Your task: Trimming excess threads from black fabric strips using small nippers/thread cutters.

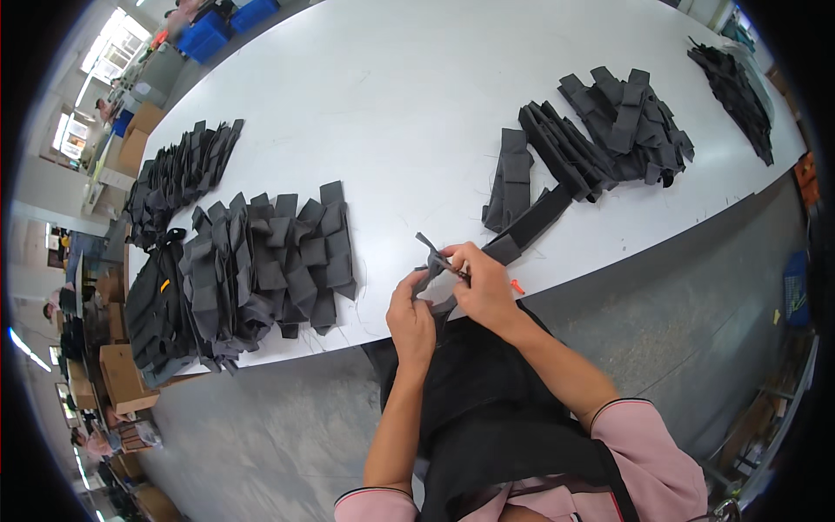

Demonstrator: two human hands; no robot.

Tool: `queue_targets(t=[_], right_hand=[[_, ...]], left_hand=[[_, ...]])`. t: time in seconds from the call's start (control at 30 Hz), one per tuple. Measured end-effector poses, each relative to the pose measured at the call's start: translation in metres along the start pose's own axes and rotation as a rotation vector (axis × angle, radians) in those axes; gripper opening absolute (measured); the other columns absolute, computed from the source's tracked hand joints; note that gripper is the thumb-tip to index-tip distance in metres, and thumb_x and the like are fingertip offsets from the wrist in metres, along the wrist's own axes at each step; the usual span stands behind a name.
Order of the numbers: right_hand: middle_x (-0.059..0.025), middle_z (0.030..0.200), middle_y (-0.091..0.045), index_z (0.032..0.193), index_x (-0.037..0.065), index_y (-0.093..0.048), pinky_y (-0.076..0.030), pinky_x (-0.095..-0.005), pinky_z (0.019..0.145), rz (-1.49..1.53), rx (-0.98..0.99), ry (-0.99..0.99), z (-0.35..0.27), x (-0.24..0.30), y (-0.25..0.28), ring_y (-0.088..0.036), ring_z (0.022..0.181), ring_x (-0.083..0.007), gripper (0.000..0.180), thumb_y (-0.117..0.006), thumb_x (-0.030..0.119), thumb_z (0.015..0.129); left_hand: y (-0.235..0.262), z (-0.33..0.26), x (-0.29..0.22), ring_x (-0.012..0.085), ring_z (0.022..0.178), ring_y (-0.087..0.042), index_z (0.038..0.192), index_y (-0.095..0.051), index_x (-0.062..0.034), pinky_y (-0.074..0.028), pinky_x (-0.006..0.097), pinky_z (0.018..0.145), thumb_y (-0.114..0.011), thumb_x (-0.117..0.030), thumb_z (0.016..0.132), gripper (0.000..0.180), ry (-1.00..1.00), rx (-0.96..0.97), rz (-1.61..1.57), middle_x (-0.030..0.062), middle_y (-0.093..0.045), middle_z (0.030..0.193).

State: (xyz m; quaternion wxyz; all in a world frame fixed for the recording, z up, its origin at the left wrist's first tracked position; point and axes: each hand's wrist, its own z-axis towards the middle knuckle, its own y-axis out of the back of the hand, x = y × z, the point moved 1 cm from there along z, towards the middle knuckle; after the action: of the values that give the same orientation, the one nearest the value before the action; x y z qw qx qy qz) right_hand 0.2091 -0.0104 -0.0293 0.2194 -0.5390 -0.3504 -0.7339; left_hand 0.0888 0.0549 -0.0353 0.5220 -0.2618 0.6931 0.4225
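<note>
Over the table's front edge, both hands work at a narrow dark grey fabric strip [433,260], whose free end sticks up between them. My left hand [410,324] pinches the strip from the left. My right hand [484,287] is closed at its right side, fingertips on the fabric. A small dark thing shows under the right fingers, too small to make out. Just right of that hand is a small orange object [517,285]. A folded dark grey fabric band [527,228] lies beyond the right hand and runs toward the stacks at the right.
The white table [383,113] carries stacks of folded grey fabric pieces [270,261] at left, more pieces [631,122] at right, and a dark bundle [738,96] at far right. Cardboard boxes [128,378] stand beyond the left edge; a blue crate [796,287] is at right.
</note>
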Motion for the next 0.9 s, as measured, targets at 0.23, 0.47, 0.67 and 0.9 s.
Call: queue_targets(t=[0.23,0.47,0.67,0.9], right_hand=[[-0.0003,0.062,-0.048,0.076,-0.001,-0.051,-0.033,-0.0239,0.047,0.087,0.221,-0.185,0.004,-0.015,0.015,-0.042,0.053,-0.0062,0.011,-0.051,-0.006,0.066],[0.0009,0.080,-0.051,0.093,0.001,-0.053,-0.036,-0.0208,0.050,0.349,0.327,-0.331,-0.024,0.015,0.011,-0.043,0.061,-0.0060,0.023,-0.055,-0.001,0.071],[-0.0093,0.090,-0.054,0.111,0.007,-0.057,-0.046,-0.0297,0.057,-0.307,0.190,0.213,-0.026,0.065,0.037,-0.057,0.067,-0.0198,0.034,-0.063,0.004,0.078],[-0.0065,0.087,-0.053,0.104,0.007,-0.061,-0.046,-0.0302,0.055,-0.413,0.289,0.351,-0.026,0.069,0.038,-0.058,0.065,-0.0198,0.035,-0.068,0.003,0.071]], left_hand=[[0.021,-0.019,-0.005,0.0185,0.078,-0.057,0.102,-0.062,-0.0012,-0.044,0.027,0.072,-0.054,-0.007,0.087,0.018,-0.054,0.161,0.016,0.0100,-0.060,0.086],[0.018,-0.020,-0.020,0.0089,0.067,-0.058,0.091,-0.062,-0.0006,-0.046,0.022,0.062,-0.048,-0.032,0.097,0.035,0.505,0.063,-0.833,0.0042,-0.063,0.081],[0.027,-0.027,-0.023,0.0029,0.067,-0.048,0.089,-0.061,-0.0001,-0.040,0.018,0.062,-0.047,-0.025,0.098,0.030,0.360,0.068,-0.656,-0.0032,-0.058,0.077],[0.024,-0.032,-0.028,0.0015,0.064,-0.038,0.078,-0.058,0.0003,-0.033,0.019,0.056,-0.046,-0.023,0.098,0.033,0.258,-0.016,-0.454,-0.0069,-0.049,0.069]])
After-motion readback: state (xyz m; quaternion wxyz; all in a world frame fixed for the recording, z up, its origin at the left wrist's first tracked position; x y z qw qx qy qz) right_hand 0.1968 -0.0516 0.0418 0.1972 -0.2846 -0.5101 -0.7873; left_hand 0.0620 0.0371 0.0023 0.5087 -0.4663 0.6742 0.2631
